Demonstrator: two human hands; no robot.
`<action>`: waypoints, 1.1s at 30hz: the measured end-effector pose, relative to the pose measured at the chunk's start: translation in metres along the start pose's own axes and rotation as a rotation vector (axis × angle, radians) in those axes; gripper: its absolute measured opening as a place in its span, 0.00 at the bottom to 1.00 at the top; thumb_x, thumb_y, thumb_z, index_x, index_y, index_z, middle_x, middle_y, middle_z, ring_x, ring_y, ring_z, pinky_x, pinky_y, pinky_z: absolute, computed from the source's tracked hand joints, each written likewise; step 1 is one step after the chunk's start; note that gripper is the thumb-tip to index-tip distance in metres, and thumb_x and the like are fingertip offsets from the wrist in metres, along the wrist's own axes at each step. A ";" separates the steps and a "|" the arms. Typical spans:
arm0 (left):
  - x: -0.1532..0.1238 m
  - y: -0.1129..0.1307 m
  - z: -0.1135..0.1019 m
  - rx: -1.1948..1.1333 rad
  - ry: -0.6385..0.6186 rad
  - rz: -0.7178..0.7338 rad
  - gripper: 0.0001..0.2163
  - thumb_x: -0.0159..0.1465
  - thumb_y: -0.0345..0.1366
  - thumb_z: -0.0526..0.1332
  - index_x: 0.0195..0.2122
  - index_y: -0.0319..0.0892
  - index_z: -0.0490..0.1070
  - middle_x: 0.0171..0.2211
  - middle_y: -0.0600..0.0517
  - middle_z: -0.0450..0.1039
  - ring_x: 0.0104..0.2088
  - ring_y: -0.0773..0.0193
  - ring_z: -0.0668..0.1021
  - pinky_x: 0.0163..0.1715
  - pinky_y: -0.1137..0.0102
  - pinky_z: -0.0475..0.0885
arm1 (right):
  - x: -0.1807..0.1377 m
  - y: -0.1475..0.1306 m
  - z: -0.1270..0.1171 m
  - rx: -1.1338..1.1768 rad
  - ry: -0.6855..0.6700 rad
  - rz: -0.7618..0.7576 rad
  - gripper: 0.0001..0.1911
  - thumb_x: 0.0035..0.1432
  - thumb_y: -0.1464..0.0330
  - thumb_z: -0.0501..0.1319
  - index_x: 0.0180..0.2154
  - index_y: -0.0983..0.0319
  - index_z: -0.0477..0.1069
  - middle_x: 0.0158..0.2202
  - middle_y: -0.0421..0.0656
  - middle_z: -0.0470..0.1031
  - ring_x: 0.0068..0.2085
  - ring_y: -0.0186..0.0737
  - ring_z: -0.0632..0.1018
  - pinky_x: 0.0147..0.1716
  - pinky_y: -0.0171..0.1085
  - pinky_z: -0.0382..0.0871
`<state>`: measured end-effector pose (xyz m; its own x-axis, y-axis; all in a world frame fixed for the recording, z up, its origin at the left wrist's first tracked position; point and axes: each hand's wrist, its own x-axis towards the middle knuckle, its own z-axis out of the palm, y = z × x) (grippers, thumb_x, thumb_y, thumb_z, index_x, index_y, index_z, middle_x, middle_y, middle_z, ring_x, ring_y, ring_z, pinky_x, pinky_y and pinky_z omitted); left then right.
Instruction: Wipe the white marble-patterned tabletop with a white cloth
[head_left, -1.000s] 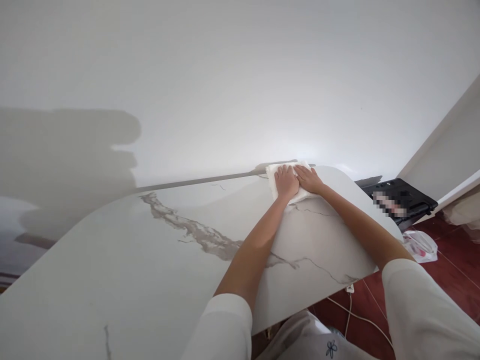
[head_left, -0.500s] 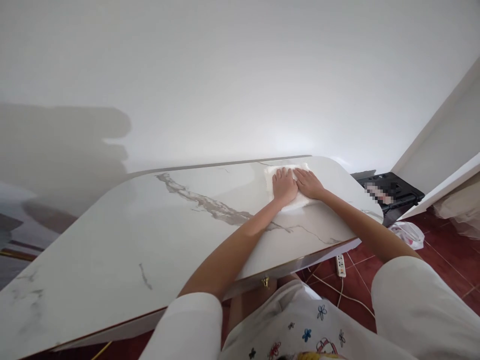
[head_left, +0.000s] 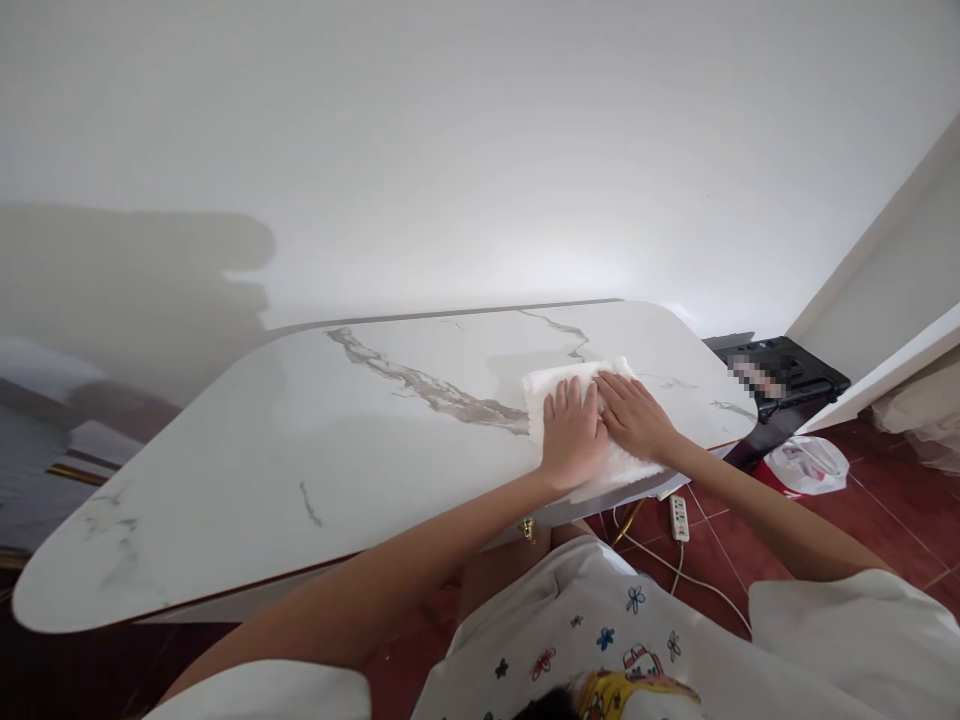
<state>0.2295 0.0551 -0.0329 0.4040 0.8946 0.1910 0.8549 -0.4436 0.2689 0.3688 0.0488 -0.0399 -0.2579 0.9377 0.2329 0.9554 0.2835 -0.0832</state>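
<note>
A white cloth lies spread on the marble-patterned tabletop, right of its middle and close to the front edge. My left hand rests flat on the cloth, palm down, fingers stretched out and slightly apart. Beside it my right hand also presses flat on the cloth, its fingers pointing up and left. The two hands touch or nearly touch at the thumb side. Parts of the cloth under both palms are hidden.
A pale wall runs along the table's back. Right of the table are a black case-like object and a white plastic bag on red floor tiles. A power strip with cable lies below the front edge, near a brass-coloured knob.
Both hands have slid the cloth toward me, from near the table's back to its front edge. My elbows have drawn back, and the view has shifted a little.
</note>
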 end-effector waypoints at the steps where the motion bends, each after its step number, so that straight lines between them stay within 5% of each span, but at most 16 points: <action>1: -0.003 0.004 0.001 -0.007 -0.002 0.001 0.24 0.65 0.35 0.45 0.63 0.42 0.54 0.66 0.46 0.50 0.66 0.52 0.51 0.64 0.55 0.48 | -0.006 0.002 -0.001 0.000 -0.001 -0.007 0.28 0.65 0.64 0.40 0.64 0.63 0.52 0.66 0.45 0.52 0.65 0.42 0.54 0.62 0.46 0.49; 6: 0.000 0.025 0.009 -0.061 -0.016 0.008 0.24 0.65 0.36 0.45 0.63 0.44 0.54 0.66 0.47 0.50 0.66 0.52 0.50 0.63 0.53 0.49 | -0.021 0.022 -0.005 -0.015 -0.002 -0.007 0.28 0.66 0.63 0.39 0.64 0.62 0.51 0.66 0.45 0.52 0.66 0.42 0.53 0.62 0.47 0.50; 11: 0.028 0.030 0.011 -0.101 -0.032 0.046 0.24 0.65 0.35 0.44 0.63 0.40 0.54 0.66 0.45 0.50 0.66 0.51 0.51 0.63 0.53 0.50 | -0.004 0.043 -0.002 -0.029 -0.004 0.039 0.28 0.66 0.63 0.38 0.64 0.63 0.52 0.66 0.46 0.52 0.65 0.44 0.54 0.61 0.48 0.50; 25: 0.162 -0.029 0.024 -0.058 0.102 -0.009 0.21 0.65 0.35 0.45 0.59 0.43 0.60 0.63 0.47 0.57 0.64 0.54 0.55 0.62 0.56 0.50 | 0.144 0.082 0.030 -0.028 0.038 0.061 0.26 0.64 0.68 0.41 0.61 0.69 0.56 0.64 0.50 0.56 0.64 0.47 0.57 0.59 0.45 0.51; 33: 0.209 -0.065 0.026 -0.014 0.124 -0.073 0.22 0.65 0.35 0.44 0.60 0.43 0.59 0.63 0.47 0.56 0.64 0.54 0.55 0.62 0.57 0.50 | 0.208 0.086 0.047 -0.015 0.052 0.023 0.26 0.65 0.68 0.40 0.61 0.68 0.56 0.64 0.50 0.57 0.63 0.46 0.57 0.59 0.45 0.52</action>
<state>0.2668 0.2718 -0.0348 0.2965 0.9113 0.2857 0.8757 -0.3788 0.2995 0.3904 0.2781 -0.0443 -0.2289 0.9321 0.2807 0.9629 0.2590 -0.0751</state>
